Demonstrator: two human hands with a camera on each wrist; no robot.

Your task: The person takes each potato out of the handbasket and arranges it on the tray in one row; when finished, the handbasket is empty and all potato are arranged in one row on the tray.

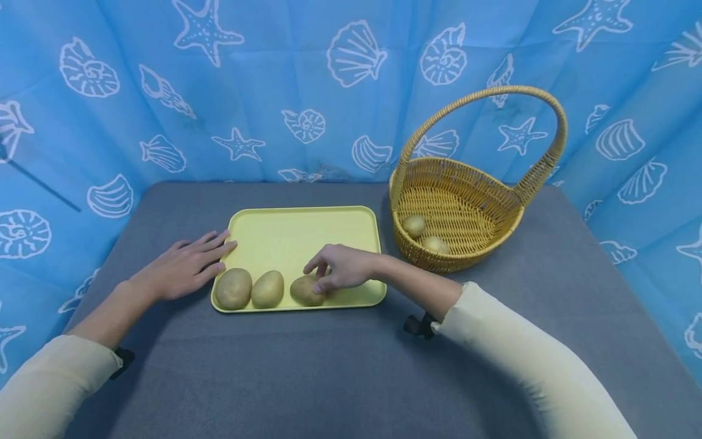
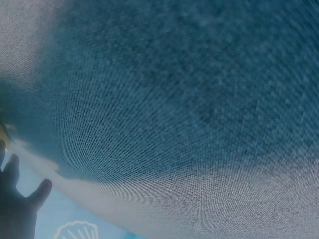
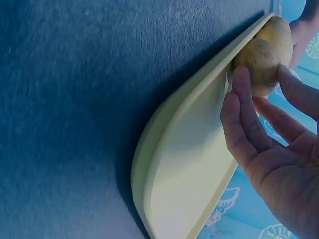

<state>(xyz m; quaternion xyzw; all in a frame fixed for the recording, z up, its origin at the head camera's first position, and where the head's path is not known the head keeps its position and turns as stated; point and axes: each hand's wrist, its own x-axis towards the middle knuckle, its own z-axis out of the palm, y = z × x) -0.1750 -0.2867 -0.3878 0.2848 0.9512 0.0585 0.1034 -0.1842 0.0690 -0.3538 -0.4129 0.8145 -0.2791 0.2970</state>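
On the yellow tray (image 1: 296, 238), a row of potatoes lies along the near edge: a large one (image 1: 233, 289) in the left corner, a second potato (image 1: 268, 289) beside it, and a third potato (image 1: 302, 291) to the right. My right hand (image 1: 347, 267) holds that third potato between thumb and fingertips; the right wrist view shows the fingers on both sides of the potato (image 3: 260, 64). My left hand (image 1: 183, 266) lies with straight fingers, its fingertips on the tray's left rim. Only part of the left hand (image 2: 17, 206) shows in the left wrist view.
A wicker basket (image 1: 460, 259) with a tall arched handle stands right of the tray, two potatoes (image 1: 414, 226) at its near left inside. A grey cloth (image 1: 307, 378) covers the table. Behind hangs a blue curtain (image 1: 258, 79) with shells and starfish.
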